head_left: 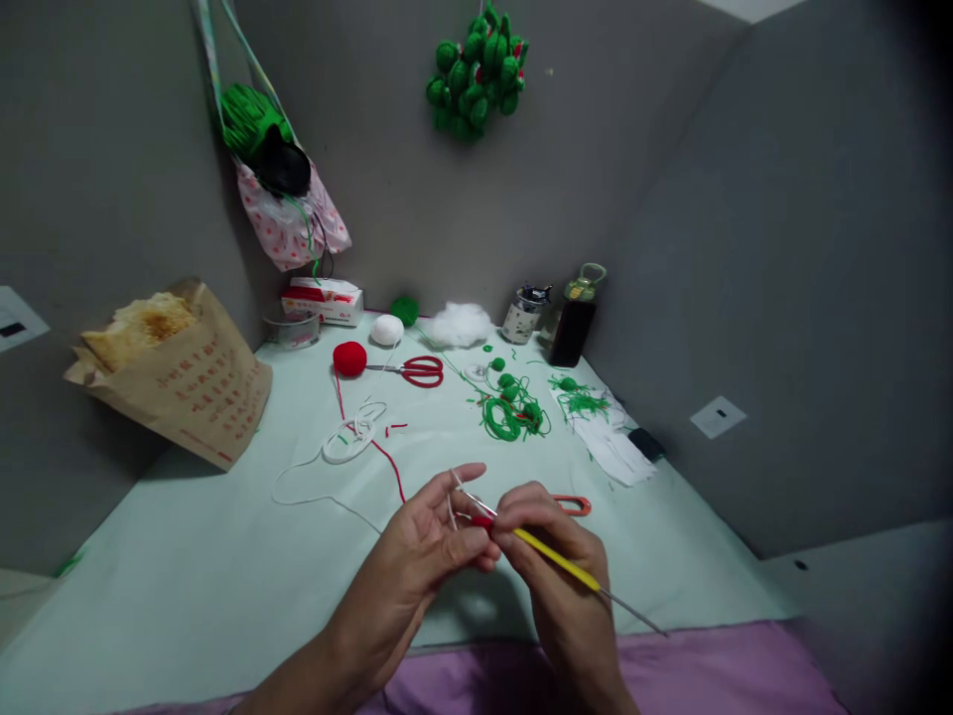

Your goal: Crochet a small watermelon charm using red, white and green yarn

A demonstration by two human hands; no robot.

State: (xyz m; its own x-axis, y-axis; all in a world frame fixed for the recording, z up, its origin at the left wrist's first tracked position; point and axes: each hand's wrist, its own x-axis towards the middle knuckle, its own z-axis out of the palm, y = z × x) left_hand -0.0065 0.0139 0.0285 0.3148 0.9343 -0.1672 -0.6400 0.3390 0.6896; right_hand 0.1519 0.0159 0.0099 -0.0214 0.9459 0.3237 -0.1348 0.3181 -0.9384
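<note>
Both hands at work over the near middle of the pale green cloth (283, 576). Left hand (428, 546) pinches a small red piece (482, 522) between thumb and fingers, a white strand (451, 508) looped over its raised forefinger. Right hand (558, 556) clenched round a yellow-handled hook (566, 563), its metal tip pointing far and left, by the red piece and the white strand; the thin rear end slants near and right. Just beyond the right hand, an orange loop-shaped handle (573, 504), partly hidden. Farther left, loose white yarn (348, 445) in coils; a red strand (388, 463) runs from the red ball (349, 358) towards the left hand. Red-handled scissors (423, 371) lie right of that ball. Behind: white ball (386, 330), green ball (405, 310), white fluff (460, 325). Far right, a tin (519, 320) and a dark bottle (572, 333), upright. Green yarn pieces (502, 418) lie tangled right of centre. At left, an open paper bag (208, 392) with flatbread (153, 328) showing, tilted.
</note>
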